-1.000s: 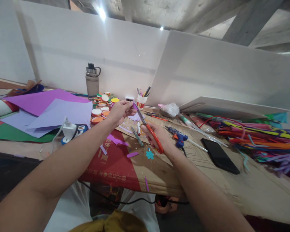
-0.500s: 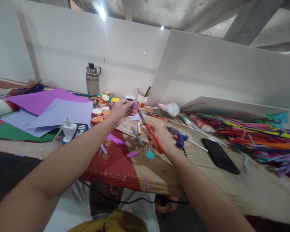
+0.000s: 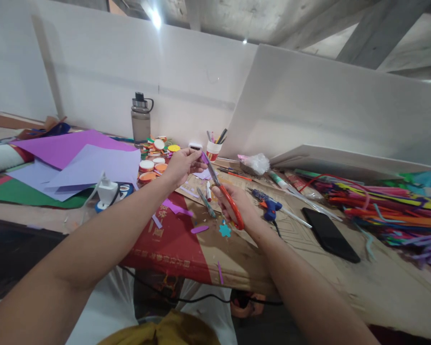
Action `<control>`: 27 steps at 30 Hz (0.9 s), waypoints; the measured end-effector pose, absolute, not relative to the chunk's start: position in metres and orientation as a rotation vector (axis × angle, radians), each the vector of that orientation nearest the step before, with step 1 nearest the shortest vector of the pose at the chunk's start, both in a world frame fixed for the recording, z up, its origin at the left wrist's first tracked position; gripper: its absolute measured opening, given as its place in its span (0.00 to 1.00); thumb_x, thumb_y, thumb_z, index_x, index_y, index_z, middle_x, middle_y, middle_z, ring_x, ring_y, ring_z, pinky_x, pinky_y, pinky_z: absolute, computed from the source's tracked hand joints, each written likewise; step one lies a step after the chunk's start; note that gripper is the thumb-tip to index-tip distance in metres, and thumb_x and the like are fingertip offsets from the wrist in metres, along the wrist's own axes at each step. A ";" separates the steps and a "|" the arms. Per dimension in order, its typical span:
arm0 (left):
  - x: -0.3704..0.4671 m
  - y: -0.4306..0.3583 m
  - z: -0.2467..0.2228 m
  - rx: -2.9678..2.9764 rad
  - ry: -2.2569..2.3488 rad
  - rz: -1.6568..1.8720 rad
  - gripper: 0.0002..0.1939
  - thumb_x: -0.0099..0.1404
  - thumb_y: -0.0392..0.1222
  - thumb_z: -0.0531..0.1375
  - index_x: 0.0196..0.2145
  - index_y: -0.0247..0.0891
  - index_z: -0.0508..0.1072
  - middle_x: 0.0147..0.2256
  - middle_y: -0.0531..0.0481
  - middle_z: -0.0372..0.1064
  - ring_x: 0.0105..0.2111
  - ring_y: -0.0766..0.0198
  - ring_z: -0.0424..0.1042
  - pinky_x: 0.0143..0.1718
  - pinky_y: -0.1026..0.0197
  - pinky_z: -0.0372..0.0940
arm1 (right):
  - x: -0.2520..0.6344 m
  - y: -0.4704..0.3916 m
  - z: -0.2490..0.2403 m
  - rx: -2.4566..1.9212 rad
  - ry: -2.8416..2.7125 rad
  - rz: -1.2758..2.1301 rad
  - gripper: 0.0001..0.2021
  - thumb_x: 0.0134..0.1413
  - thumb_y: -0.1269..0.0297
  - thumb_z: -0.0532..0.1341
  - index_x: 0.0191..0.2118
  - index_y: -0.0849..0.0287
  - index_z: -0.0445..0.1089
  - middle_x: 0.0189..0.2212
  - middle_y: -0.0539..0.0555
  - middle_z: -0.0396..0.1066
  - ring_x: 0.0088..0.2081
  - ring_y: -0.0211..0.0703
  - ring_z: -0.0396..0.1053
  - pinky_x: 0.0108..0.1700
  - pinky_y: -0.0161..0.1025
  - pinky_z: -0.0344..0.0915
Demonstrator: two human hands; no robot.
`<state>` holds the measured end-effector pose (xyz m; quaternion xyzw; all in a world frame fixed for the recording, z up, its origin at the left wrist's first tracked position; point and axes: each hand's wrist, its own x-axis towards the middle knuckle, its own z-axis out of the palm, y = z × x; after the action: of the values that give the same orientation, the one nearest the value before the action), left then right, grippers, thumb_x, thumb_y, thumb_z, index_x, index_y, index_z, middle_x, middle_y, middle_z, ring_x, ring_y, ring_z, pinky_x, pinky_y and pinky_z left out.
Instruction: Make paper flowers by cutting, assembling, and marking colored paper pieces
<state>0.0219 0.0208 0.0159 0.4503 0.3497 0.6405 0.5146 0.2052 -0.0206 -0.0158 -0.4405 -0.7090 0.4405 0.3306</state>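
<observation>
Red-handled scissors (image 3: 233, 207) are gripped in my right hand (image 3: 237, 203), their blades pointing up and away from me. My left hand (image 3: 183, 166) pinches a small purple piece of paper (image 3: 204, 157) by its edge, and the blade tips meet that piece. Below the hands, on the cardboard, lie a purple rounded strip (image 3: 200, 229), a turquoise flower-shaped cutout (image 3: 224, 229) and a thin purple sliver (image 3: 220, 272). A purple paper scrap (image 3: 177, 208) rests under my left forearm. A capped marker (image 3: 209, 191) and a greenish pen-like tool (image 3: 206, 203) lie between the hands.
A blue glue gun (image 3: 271, 208) and a black phone (image 3: 330, 235) lie right of my hand. Pipe cleaners (image 3: 391, 201) heap at the far right. Purple sheets (image 3: 93, 167), a water bottle (image 3: 141, 120), a pen cup (image 3: 213, 150) and a white plug (image 3: 107, 191) stand around.
The view has shifted slightly, so everything sits a little further right. Both hands keep nearly the same pose, with the scissors still at the purple piece.
</observation>
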 end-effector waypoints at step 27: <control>0.023 0.020 0.016 1.048 0.831 1.523 0.08 0.63 0.36 0.61 0.27 0.32 0.68 0.22 0.51 0.69 0.20 0.72 0.70 0.22 0.69 0.61 | 0.200 -0.026 -0.015 -1.163 -1.762 1.260 0.18 0.55 0.47 0.58 0.28 0.56 0.58 0.14 0.42 0.55 0.11 0.29 0.53 0.10 0.29 0.55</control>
<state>0.0231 0.0205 0.0160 0.4389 0.3481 0.6375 0.5289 0.1999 -0.0257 -0.0151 -0.4456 -0.6753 0.4829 0.3349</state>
